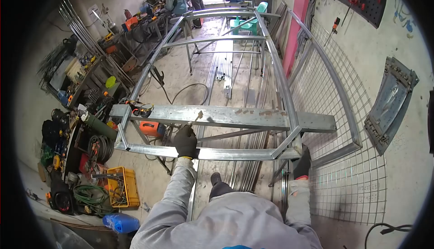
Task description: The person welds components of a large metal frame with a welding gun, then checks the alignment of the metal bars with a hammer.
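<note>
A metal frame of square tubing (226, 153) lies in front of me, with a wide metal beam (257, 117) across it. My left hand (186, 141), in a dark glove, is closed around a small tool (198, 117) whose flat tip points up over the beam; its exact kind is unclear. That hand is just above the near tube. My right hand (302, 162), also gloved, is at the frame's near right corner; its fingers are mostly hidden. Clamps or tools with yellow parts (142, 109) rest at the beam's left end.
Wire mesh (343, 172) leans along the right wall. At left are a cluttered bench, a yellow crate (131, 186), cables and a blue bag (121, 222). An orange case (152, 128) sits beneath the frame. Two people (175, 0) are at the far left, near a green chair (244, 25).
</note>
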The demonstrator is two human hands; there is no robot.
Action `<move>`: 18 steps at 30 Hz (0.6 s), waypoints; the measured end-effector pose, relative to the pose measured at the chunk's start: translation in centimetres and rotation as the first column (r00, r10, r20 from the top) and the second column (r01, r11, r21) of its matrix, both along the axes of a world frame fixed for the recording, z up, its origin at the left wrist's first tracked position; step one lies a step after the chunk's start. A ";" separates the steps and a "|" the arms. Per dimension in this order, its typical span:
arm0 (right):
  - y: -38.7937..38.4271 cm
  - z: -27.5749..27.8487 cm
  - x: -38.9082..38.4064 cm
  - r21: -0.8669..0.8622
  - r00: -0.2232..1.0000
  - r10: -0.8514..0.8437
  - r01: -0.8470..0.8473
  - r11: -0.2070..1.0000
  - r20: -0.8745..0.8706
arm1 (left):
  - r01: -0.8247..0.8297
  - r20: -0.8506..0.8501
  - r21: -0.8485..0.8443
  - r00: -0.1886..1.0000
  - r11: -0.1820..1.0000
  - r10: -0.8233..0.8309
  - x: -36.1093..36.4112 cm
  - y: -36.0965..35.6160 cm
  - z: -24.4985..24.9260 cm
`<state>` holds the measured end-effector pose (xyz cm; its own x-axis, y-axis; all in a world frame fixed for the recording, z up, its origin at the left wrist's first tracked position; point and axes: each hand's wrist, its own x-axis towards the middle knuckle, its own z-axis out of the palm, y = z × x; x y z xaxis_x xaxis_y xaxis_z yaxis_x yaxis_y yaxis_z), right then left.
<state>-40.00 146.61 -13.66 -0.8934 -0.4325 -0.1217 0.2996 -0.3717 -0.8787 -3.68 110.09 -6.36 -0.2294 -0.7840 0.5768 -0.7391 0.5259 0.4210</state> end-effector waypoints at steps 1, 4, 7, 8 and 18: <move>-0.8 0.4 0.7 -0.099 0.984 -0.064 0.081 0.992 0.167 | -0.008 0.017 0.055 1.000 0.998 0.007 -0.1 0.2 0.0; -1.2 1.5 1.5 -0.143 0.981 -0.067 0.094 0.985 0.185 | 0.014 0.059 0.136 0.998 0.991 -0.022 0.0 0.4 0.5; -1.2 0.8 1.2 -0.171 0.978 -0.060 0.095 0.981 0.200 | 0.065 0.157 0.206 0.983 0.976 -0.099 -0.2 0.5 1.1; -1.4 0.3 0.9 -0.174 0.977 -0.067 0.103 0.979 0.202 | 0.072 0.159 0.203 0.982 0.977 -0.106 -0.3 0.5 1.2; -1.4 -3.0 1.0 -0.163 0.973 -0.217 0.226 0.960 0.074 | 0.089 0.167 0.144 0.979 0.986 -0.113 -0.6 0.8 1.8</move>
<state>-38.98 145.16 -16.69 -0.9631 -0.2432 -0.1155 0.2391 -0.5757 -0.7819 -4.24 110.93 -4.58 -0.3989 -0.8193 0.4118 -0.7530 0.5490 0.3628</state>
